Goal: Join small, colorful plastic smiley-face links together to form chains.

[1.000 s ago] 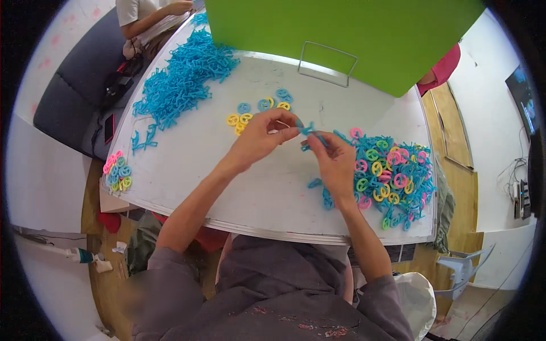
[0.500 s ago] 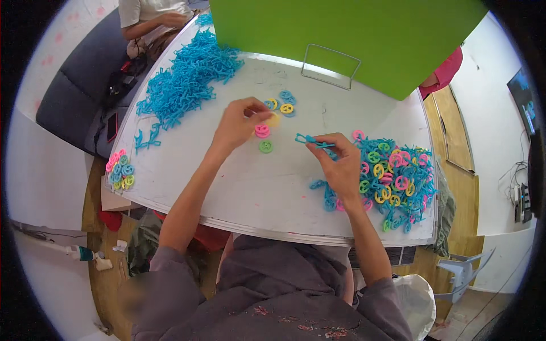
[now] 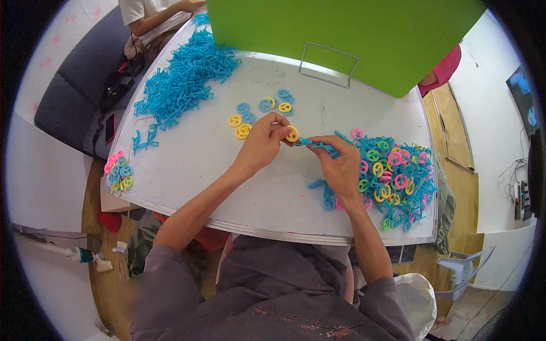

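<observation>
A small yellow plastic wheel (image 3: 292, 134) is pinched between the thumb and fingers of my left hand (image 3: 263, 142). My right hand (image 3: 341, 170) grips a thin blue plastic clip-like piece (image 3: 310, 142), its end pointing left toward the wheel. The two parts meet or nearly meet; I cannot tell whether they are joined. Just beyond my left hand lie loose yellow wheels (image 3: 235, 120) and blue wheels (image 3: 243, 107). Beside my right hand spreads a heap of blue pieces with pink, yellow, green and blue wheels (image 3: 395, 176).
A big pile of blue pieces (image 3: 185, 77) covers the far left of the white table (image 3: 187, 153). Small coloured wheels (image 3: 121, 170) sit at its left edge. A green panel (image 3: 341, 40) with a wire handle stands at the back. Another person's arm (image 3: 159, 21) shows at far left.
My left hand has carried the yellow wheel right and nearer, up to the blue piece. Pink and green wheels seen before are now hidden. My right hand has barely moved.
</observation>
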`<move>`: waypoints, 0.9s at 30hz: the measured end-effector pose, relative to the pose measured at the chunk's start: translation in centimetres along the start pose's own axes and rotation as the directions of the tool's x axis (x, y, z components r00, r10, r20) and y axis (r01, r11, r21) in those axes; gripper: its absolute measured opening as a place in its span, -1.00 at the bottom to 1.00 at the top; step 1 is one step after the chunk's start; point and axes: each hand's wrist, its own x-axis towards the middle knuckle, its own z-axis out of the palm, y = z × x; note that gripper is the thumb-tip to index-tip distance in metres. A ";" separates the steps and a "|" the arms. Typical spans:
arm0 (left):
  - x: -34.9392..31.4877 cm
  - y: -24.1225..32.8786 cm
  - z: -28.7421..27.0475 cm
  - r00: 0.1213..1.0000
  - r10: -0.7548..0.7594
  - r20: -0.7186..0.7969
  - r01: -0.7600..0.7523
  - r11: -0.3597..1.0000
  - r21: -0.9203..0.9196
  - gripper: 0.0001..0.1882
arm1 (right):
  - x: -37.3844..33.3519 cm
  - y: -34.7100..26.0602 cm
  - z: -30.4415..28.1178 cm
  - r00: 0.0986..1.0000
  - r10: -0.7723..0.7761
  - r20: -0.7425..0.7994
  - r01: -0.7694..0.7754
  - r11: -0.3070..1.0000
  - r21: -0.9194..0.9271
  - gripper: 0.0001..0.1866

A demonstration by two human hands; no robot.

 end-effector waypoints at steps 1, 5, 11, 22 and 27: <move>-0.1 0.0 0.2 1.000 0.005 -0.029 -0.004 0.999 0.033 -0.94 | 0.0 0.1 0.1 1.000 0.000 0.001 0.000 1.000 0.000 -0.83; -0.1 -0.3 0.5 0.998 0.033 -0.055 -0.031 0.999 0.035 -0.95 | 0.0 0.2 0.0 0.998 0.048 0.032 -0.050 0.998 0.044 -0.83; -0.3 -0.7 1.2 0.994 0.066 -0.092 -0.065 0.998 0.021 -0.97 | 0.1 -0.1 0.1 0.992 0.124 0.028 -0.126 0.990 0.060 -0.84; -0.9 -0.8 2.5 0.970 0.143 -0.198 -0.155 0.987 -0.046 -0.97 | 0.3 -0.1 -0.2 0.964 0.251 0.088 -0.266 0.922 0.283 -0.76; -1.1 -1.1 2.6 0.959 0.196 -0.204 -0.198 0.980 0.007 -0.95 | 0.2 0.6 -0.2 0.901 0.363 0.239 -0.433 0.706 0.560 -0.76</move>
